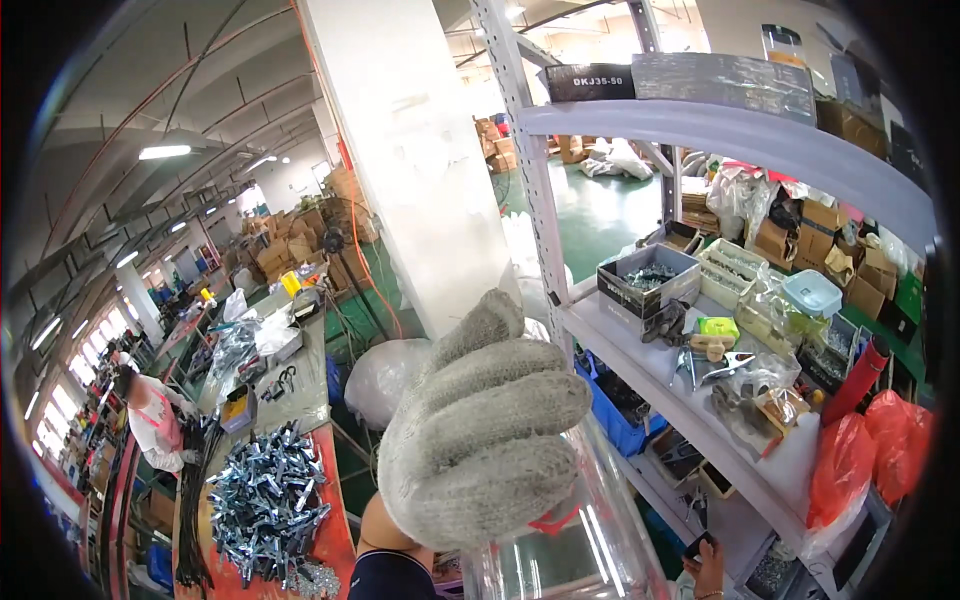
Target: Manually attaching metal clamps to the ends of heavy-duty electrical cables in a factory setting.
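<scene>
Grey knitted fabric is worn over the left hand point(480, 435), which is raised at the centre, its navy-sleeved forearm point(392, 577) entering from six o'clock. The fingers are seen bunched side by side, tips toward two and three o'clock; whether anything is gripped cannot be told. Partly hidden behind the glove, a clear plastic container point(545, 562) is seen between five and six o'clock. Toward seven to eight o'clock, shiny metal pieces point(268, 495) are heaped on a red-topped table point(338, 500). At three o'clock, parts are stored on a lilac-grey metal rack point(720, 125).
</scene>
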`<state>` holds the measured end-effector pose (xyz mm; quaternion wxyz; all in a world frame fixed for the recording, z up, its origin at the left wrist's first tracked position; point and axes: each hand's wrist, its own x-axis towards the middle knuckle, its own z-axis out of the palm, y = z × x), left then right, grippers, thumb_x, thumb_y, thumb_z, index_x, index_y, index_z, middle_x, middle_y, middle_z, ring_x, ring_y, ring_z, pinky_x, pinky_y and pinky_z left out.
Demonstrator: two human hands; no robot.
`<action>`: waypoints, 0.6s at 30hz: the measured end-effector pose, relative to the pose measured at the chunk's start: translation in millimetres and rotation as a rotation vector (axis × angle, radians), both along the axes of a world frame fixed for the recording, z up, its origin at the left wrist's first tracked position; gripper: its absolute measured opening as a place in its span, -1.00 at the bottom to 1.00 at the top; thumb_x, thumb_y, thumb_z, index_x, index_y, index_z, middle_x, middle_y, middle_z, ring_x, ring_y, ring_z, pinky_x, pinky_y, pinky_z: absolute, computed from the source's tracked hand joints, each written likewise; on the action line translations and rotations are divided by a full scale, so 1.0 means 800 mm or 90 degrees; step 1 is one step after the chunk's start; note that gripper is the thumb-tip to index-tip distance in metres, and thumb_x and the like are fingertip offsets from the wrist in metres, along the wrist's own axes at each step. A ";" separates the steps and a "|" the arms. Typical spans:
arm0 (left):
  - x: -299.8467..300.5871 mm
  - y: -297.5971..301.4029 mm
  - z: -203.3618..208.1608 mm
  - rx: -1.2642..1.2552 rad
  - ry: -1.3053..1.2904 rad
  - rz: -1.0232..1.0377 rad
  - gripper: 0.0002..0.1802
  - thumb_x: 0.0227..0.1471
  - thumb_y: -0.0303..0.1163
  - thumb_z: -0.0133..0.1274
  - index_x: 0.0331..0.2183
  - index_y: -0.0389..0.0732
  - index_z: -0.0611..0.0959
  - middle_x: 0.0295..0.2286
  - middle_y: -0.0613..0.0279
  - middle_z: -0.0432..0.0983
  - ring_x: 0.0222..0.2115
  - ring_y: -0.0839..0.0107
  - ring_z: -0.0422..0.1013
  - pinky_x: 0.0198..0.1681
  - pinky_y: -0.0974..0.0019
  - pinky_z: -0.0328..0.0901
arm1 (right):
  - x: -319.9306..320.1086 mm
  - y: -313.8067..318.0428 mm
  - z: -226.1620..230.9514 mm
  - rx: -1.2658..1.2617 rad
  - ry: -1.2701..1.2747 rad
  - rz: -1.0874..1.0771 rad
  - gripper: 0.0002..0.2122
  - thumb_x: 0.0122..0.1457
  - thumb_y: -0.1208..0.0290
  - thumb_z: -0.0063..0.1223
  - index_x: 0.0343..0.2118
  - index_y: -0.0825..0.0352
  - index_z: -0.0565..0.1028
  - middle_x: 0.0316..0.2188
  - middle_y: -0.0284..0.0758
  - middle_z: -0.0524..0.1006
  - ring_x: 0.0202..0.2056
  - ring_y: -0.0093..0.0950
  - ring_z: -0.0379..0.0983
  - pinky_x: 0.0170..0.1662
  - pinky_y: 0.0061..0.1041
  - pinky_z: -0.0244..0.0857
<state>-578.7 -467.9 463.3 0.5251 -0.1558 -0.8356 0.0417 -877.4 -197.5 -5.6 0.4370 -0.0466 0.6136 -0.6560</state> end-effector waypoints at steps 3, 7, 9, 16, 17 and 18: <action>0.001 -0.011 -0.002 -0.020 0.002 -0.001 -0.62 -0.51 -0.30 0.22 -0.45 -0.19 0.63 -0.22 0.07 0.55 -0.15 -0.07 0.47 -0.10 -0.20 0.33 | -0.012 0.008 -0.044 -0.009 0.210 0.066 -0.55 0.20 0.22 0.13 0.12 0.20 0.33 -0.05 -0.21 0.43 -0.11 -0.33 0.46 -0.19 -0.45 0.44; -0.001 0.008 0.010 0.002 -0.011 -0.009 -0.61 -0.51 -0.29 0.22 -0.44 -0.20 0.63 -0.22 0.07 0.54 -0.16 -0.06 0.48 -0.10 -0.22 0.32 | -0.016 0.018 -0.063 -0.007 0.422 0.110 -0.56 0.22 0.25 0.12 0.12 0.23 0.33 -0.05 -0.22 0.42 -0.06 -0.36 0.42 -0.13 -0.45 0.44; 0.006 0.002 0.022 -0.055 -0.053 0.010 -0.61 -0.50 -0.29 0.22 -0.44 -0.20 0.63 -0.23 0.07 0.54 -0.16 -0.06 0.48 -0.10 -0.23 0.32 | 0.003 0.000 0.001 0.016 0.132 0.023 -0.56 0.22 0.24 0.12 0.12 0.26 0.33 -0.05 -0.23 0.41 -0.06 -0.37 0.42 -0.12 -0.45 0.44; -0.003 0.000 -0.001 0.030 0.029 -0.011 -0.63 -0.49 -0.29 0.22 -0.45 -0.19 0.63 -0.24 0.09 0.54 -0.17 -0.05 0.48 -0.11 -0.21 0.32 | 0.009 -0.008 0.016 -0.009 -0.004 -0.025 -0.55 0.22 0.19 0.12 0.10 0.29 0.34 -0.04 -0.27 0.41 -0.09 -0.39 0.43 -0.18 -0.47 0.43; 0.004 0.016 0.015 0.057 -0.011 0.014 -0.63 -0.49 -0.30 0.22 -0.45 -0.19 0.63 -0.24 0.09 0.54 -0.17 -0.05 0.48 -0.11 -0.20 0.33 | 0.008 -0.007 0.016 -0.004 -0.005 -0.032 -0.55 0.22 0.19 0.12 0.11 0.28 0.34 -0.04 -0.27 0.41 -0.09 -0.39 0.42 -0.18 -0.47 0.43; 0.007 0.024 0.023 0.085 -0.052 0.040 -0.63 -0.49 -0.30 0.22 -0.46 -0.19 0.63 -0.24 0.09 0.54 -0.17 -0.04 0.48 -0.11 -0.19 0.33 | 0.007 -0.007 0.015 0.002 -0.007 -0.038 -0.55 0.22 0.20 0.13 0.11 0.28 0.34 -0.03 -0.27 0.41 -0.08 -0.40 0.42 -0.19 -0.47 0.43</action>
